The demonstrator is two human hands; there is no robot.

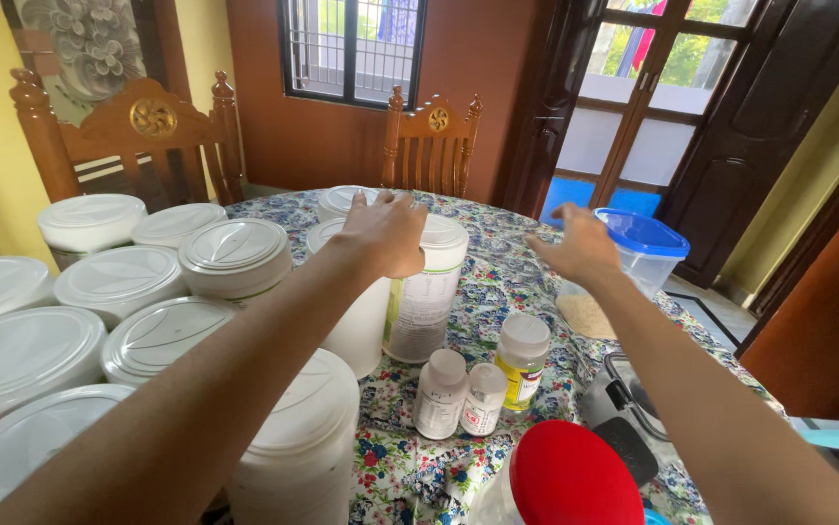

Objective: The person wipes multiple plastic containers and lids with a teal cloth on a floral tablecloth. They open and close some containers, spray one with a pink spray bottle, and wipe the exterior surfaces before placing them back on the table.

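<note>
**Two hands stretched over a crowded round table**

The left hand hovers palm down, fingers loosely spread, above the tall white plastic canister with a printed label, gripping nothing. The right hand is open too, empty, beside the clear plastic box with a blue lid. Nearer stand three small white medicine bottles, a red-lidded jar, many white tubs, all on the floral tablecloth.

Two carved wooden chairs stand at the far side of a round table with a floral cloth. Behind them, a reddish-brown wall holds a barred window at top centre — daylight pours through. Dark wooden glazed doors fill the upper right; yellow wall at far left.
</note>
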